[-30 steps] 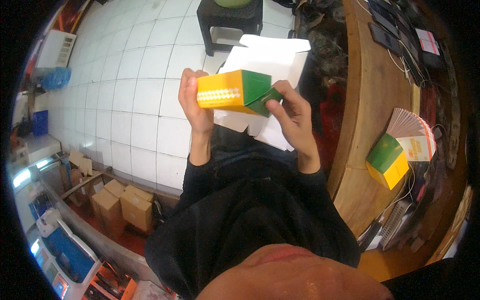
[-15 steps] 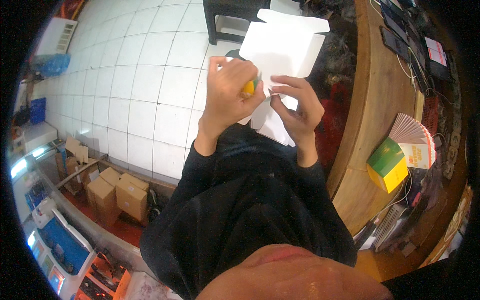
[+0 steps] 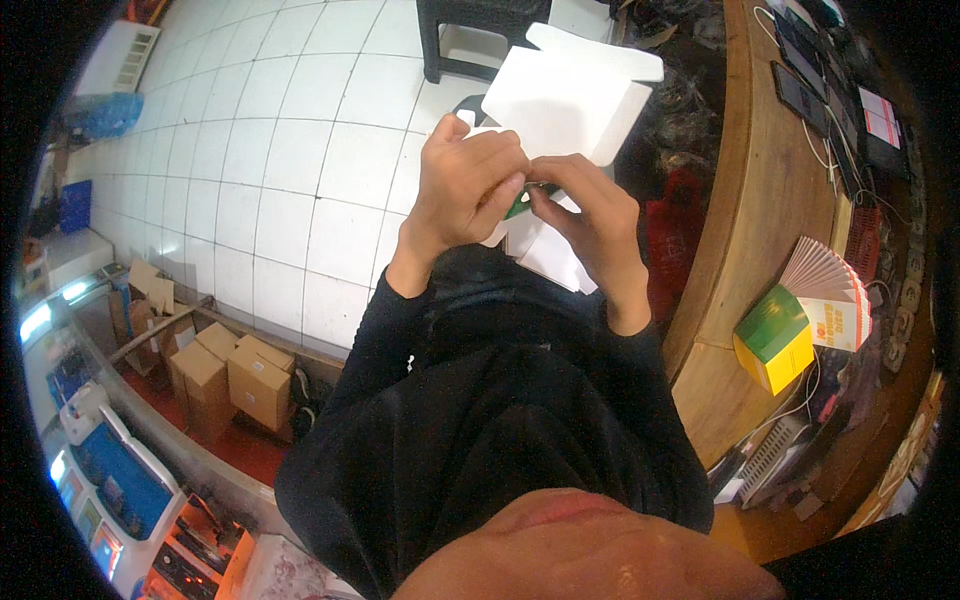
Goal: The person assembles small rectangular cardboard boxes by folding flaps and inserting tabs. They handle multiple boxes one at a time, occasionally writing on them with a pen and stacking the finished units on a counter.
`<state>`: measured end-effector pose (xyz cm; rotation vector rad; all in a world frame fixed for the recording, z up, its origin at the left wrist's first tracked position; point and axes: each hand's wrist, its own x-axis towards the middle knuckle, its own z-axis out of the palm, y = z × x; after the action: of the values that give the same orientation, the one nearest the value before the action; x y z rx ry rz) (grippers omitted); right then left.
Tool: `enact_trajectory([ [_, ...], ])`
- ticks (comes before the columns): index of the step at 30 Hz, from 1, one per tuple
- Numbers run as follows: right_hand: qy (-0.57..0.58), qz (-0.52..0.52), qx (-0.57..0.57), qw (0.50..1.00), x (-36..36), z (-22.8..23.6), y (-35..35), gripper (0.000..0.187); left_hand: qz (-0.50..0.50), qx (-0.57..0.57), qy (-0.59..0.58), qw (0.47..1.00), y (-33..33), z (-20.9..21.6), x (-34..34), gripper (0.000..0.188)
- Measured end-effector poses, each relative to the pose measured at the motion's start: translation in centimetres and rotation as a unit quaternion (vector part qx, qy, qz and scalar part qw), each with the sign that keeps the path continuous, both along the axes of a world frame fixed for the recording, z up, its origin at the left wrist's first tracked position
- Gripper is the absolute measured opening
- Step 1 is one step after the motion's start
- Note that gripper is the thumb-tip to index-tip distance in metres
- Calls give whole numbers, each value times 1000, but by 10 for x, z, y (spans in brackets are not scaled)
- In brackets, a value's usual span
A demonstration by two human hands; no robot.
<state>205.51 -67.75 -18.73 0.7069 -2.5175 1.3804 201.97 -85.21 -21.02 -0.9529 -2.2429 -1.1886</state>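
My left hand [image 3: 465, 185] is closed around a small green thing [image 3: 517, 207], mostly hidden by the fingers; its yellow part shows only in the earlier picture. Close against it, my right hand [image 3: 590, 210] pinches with thumb and forefinger at the edge of the green thing. What lies between those fingertips is too small to make out. Just beyond the hands, an open white carton [image 3: 565, 100] with its flaps spread lies in front of a dark stool [image 3: 432, 45]. White flat pieces [image 3: 553, 258] show below the hands, near my lap.
On the right runs a wooden counter [image 3: 745, 190] with phones [image 3: 798, 98] and cables. A green-and-yellow box [image 3: 775, 340] and a fan of printed cards [image 3: 830, 270] sit on it. Brown cardboard boxes [image 3: 258, 385] stand at lower left. White floor tiles [image 3: 290, 160] stretch to the left.
My right hand has moved left, bringing its fingertips together against the green thing in my left hand. The left hand has turned slightly, and the yellow part no longer shows.
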Motion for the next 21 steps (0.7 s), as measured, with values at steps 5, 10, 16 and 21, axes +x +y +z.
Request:
enact_trajectory([
  [5,-123,57,-90,987,-1,2,8,28,-65,32,-1,997,-3,-3,-1,14],
  [10,-353,146,-132,915,-13,11,26,28,-63,42,-22,997,0,-15,5,17],
  [16,-200,-12,-113,973,13,5,-7,18,-30,155,-73,985,6,-30,16,16],
  [21,-173,-75,-272,944,40,9,-8,21,103,226,-225,942,-4,-25,-6,16],
])
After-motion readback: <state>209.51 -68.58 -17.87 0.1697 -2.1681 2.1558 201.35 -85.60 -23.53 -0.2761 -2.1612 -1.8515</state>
